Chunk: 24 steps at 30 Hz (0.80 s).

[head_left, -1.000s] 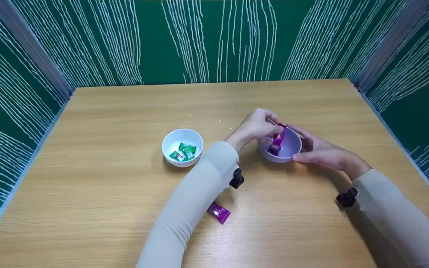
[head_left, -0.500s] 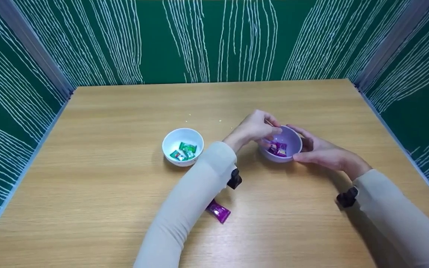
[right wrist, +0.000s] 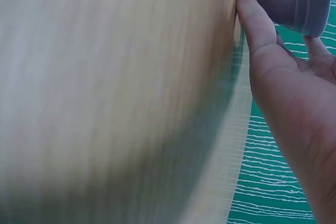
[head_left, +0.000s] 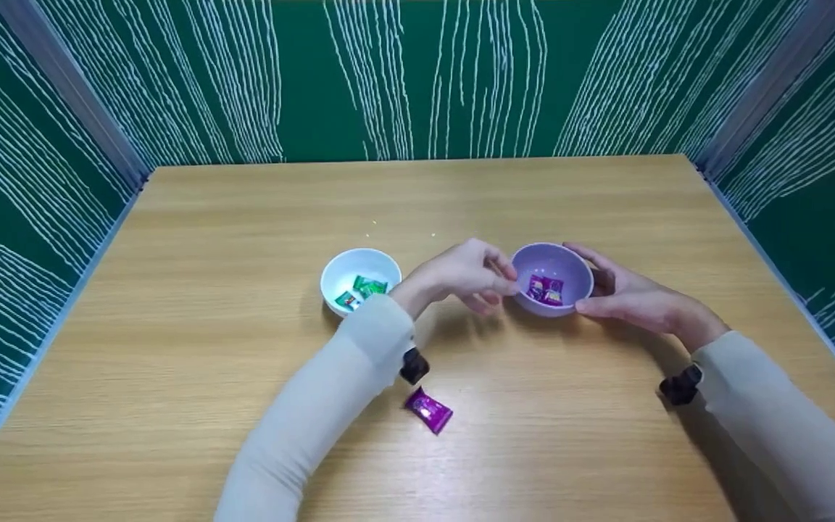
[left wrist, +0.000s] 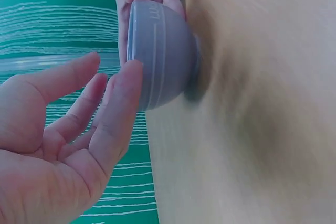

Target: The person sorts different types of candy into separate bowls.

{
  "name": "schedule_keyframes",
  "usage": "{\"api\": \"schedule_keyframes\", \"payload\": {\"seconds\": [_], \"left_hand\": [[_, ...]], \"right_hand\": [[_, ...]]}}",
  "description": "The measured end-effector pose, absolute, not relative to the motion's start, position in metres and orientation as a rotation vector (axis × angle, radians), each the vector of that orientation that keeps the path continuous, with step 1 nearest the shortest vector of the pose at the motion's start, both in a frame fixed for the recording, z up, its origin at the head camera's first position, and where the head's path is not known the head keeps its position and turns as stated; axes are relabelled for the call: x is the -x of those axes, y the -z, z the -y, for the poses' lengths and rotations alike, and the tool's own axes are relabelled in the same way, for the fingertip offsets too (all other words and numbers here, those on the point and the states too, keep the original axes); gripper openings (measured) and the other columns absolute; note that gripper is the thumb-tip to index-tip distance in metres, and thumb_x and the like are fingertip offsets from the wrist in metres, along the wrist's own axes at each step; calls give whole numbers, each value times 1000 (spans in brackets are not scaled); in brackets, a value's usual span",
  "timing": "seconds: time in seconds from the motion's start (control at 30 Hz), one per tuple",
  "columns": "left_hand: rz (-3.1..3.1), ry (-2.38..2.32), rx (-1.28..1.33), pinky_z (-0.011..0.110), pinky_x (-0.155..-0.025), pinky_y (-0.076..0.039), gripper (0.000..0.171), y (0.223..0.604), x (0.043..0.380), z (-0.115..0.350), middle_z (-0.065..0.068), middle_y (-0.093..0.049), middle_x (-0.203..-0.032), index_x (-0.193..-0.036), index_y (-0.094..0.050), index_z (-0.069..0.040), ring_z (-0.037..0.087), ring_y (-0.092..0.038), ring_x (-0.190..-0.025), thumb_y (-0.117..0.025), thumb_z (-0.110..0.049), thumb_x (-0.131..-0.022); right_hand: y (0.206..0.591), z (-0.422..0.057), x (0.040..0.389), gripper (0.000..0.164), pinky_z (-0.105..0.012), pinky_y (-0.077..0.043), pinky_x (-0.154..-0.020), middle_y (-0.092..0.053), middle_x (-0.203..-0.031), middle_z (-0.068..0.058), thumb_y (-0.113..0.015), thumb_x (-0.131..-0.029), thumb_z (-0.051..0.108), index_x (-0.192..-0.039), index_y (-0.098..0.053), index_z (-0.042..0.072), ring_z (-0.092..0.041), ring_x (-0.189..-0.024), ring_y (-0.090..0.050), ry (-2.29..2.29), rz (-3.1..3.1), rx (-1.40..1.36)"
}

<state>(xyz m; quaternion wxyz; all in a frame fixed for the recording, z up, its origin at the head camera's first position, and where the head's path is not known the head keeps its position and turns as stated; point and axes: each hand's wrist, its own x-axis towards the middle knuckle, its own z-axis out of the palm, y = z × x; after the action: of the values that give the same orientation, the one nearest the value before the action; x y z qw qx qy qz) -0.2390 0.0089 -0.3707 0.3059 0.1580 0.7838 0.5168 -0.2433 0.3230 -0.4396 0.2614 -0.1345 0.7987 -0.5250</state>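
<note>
A purple bowl (head_left: 552, 250) stands on the table at the right, with two purple-wrapped candies (head_left: 545, 289) lying in it. My right hand (head_left: 631, 297) holds the bowl at its right side, thumb at the front and fingers round the back. Just left of the bowl, my left hand (head_left: 467, 274) hangs with loose, spread fingers and nothing between them. In the left wrist view its fingertips overlap the bowl's side (left wrist: 165, 56). Another purple-wrapped candy (head_left: 429, 411) lies on the table nearer me, below the left wrist.
A white bowl (head_left: 336, 270) with green-wrapped candies (head_left: 368, 287) stands to the left, partly covered by my left wrist. Tiny pale specks dot the wooden table (head_left: 171, 348) behind the bowls. Green walls with white streaks enclose the back and sides.
My left hand let go of a purple-wrapped candy, which dropped into the purple bowl, then drew back left out of the bowl. The right hand stayed on the bowl.
</note>
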Motion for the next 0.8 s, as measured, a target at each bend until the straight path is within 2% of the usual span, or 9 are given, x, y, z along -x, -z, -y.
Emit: {"api": "schedule_keyframes", "payload": {"seconds": [0.2, 0.37, 0.6, 0.67, 0.8], "left_hand": [[-2036, -1287, -476, 41, -78, -61, 25, 376, 224, 14, 10, -69, -102, -112, -70, -5, 30, -70, -91, -79, -11, -90], [-1980, -1239, -510, 43, -81, -60, 34, 383, 211, 29, 11, -68, -103, -121, -66, 1, 27, -69, -90, -77, -1, -88], [-1930, -1053, -723, 31, -80, -58, 41, 394, 192, 47, 14, -68, -113, -123, -66, 0, 20, -67, -96, -78, 6, -83], [-1912, -1020, -755, 30, -83, -57, 43, 397, 187, 51, 15, -68, -115, -122, -66, 0, 20, -68, -97, -78, 9, -81], [-1943, -928, -838, 28, -90, -54, 47, 402, 177, 59, 10, -68, -118, -122, -67, -3, 22, -69, -102, -82, 7, -78]], "right_hand": [[440, -326, 242, 95, -64, -13, -119, -13, -166, -2, -76, -93, 22, -162, -13, 36, -34, -152, -9, 1427, -2183, 369], [439, -328, 243, 94, -65, -11, -119, -12, -166, -3, -75, -93, 22, -162, -12, 36, -35, -152, -8, 1422, -2189, 390], [441, -328, 247, 91, -65, -7, -119, -14, -165, -8, -71, -95, 16, -163, -12, 32, -36, -151, -9, 1453, -2144, 427], [442, -328, 248, 90, -65, -6, -119, -15, -165, -8, -70, -96, 14, -163, -13, 31, -36, -151, -9, 1471, -2129, 431], [444, -327, 247, 90, -66, -6, -118, -14, -165, -6, -72, -95, 16, -163, -14, 31, -35, -152, -9, 1459, -2143, 430]]}}
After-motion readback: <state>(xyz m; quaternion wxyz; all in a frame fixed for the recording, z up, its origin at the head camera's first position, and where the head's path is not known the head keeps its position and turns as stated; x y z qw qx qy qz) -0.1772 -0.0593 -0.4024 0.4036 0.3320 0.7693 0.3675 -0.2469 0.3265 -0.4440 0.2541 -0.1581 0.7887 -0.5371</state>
